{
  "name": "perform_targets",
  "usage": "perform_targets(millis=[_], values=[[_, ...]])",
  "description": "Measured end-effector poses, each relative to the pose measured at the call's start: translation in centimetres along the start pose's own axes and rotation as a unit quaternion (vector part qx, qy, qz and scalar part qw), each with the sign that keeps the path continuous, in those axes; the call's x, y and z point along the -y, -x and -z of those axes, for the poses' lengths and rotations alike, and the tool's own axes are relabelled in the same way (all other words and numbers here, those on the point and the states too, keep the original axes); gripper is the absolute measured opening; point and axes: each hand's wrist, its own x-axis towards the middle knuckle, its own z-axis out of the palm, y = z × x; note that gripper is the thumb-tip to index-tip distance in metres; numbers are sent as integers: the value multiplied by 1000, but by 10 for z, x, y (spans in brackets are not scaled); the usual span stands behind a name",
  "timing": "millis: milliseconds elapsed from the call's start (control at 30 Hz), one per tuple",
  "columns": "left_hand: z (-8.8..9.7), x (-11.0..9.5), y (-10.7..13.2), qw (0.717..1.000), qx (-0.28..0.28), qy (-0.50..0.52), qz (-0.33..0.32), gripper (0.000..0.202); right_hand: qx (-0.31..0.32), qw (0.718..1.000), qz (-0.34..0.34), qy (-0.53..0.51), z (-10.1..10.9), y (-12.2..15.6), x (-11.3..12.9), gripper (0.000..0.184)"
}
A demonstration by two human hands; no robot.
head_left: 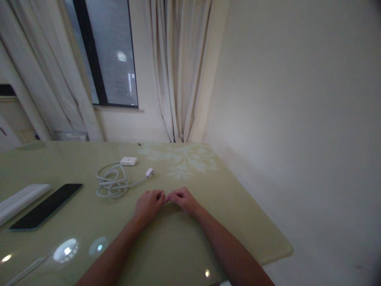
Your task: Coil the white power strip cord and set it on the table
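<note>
My left hand (148, 205) and my right hand (183, 198) rest on the pale green table (226, 214), fingertips meeting in the middle. Both hands have curled, pinched fingers; whatever is between them is too small to make out. Just beyond them lies a coiled white cable (113, 182) with a small white plug (149, 172) at one end and a white power adapter (128, 161) at the other.
A dark phone or tablet (47, 205) lies flat at the left, beside a white elongated object (20, 200). The table's right edge (268, 222) drops off to a pale floor. Curtains and a window stand behind the table.
</note>
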Motion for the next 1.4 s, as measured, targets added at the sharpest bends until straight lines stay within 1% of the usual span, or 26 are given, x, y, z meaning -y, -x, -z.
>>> perform_targets(millis=[100,167,200,267,300,333,367,400,433,500,533,600,733,867,933,1000,1100,1200,1267,1300,1333,1400], values=[[-4,1,-4,1000,6,-3,2,44,7,1000,-11,3,0,-2,-1,55],[-5,6,-9,1000,-16,-12,-8,38,15,1000,-20,14,-1,-2,1,53],[-5,10,-12,999,-46,-21,-19,35,20,999,-25,22,-1,-3,2,51],[-1,24,-17,988,-145,-53,-29,33,30,999,-33,30,-2,-2,5,46],[2,33,-19,976,-203,-75,-17,35,36,998,-36,31,-3,-1,6,43],[5,44,-20,962,-257,-95,11,38,42,998,-39,31,-3,0,8,41],[8,55,-21,948,-295,-110,41,44,47,998,-42,31,-3,1,10,39],[11,65,-21,941,-308,-124,67,51,52,997,-44,33,-3,2,11,38],[14,76,-20,941,-296,-133,94,55,57,997,-45,36,-3,2,12,38],[18,92,-20,947,-248,-140,147,56,60,996,-46,43,-3,3,13,38],[20,97,-19,949,-227,-142,165,55,61,996,-44,44,-3,3,13,38],[22,101,-20,949,-211,-145,182,51,61,997,-39,41,-4,2,13,38],[27,92,-21,949,-228,-132,171,44,45,998,-32,36,-9,-1,13,40],[30,74,-23,957,-221,-66,175,46,-8,998,-53,29,-20,-5,10,51],[29,61,-23,961,-211,-25,179,48,-43,997,-60,-13,-25,-9,8,60],[24,47,-22,965,-202,18,165,46,-80,991,-74,-78,-29,-13,6,68],[10,23,-15,973,-191,72,106,39,-128,973,-97,-166,-31,-18,3,76],[-6,4,-7,983,-164,86,14,30,-185,958,-105,-192,-26,-21,-1,68],[-12,-1,-6,981,-155,107,-44,30,-233,949,-110,-181,-20,-21,-5,57],[-14,0,-7,976,-160,129,-64,32,-254,944,-114,-175,-16,-22,-7,52],[-14,3,-10,970,-171,156,-74,34,-271,940,-117,-171,-13,-21,-8,47],[-12,14,-18,962,-192,186,-56,38,-291,935,-117,-165,-7,-21,-10,41]])
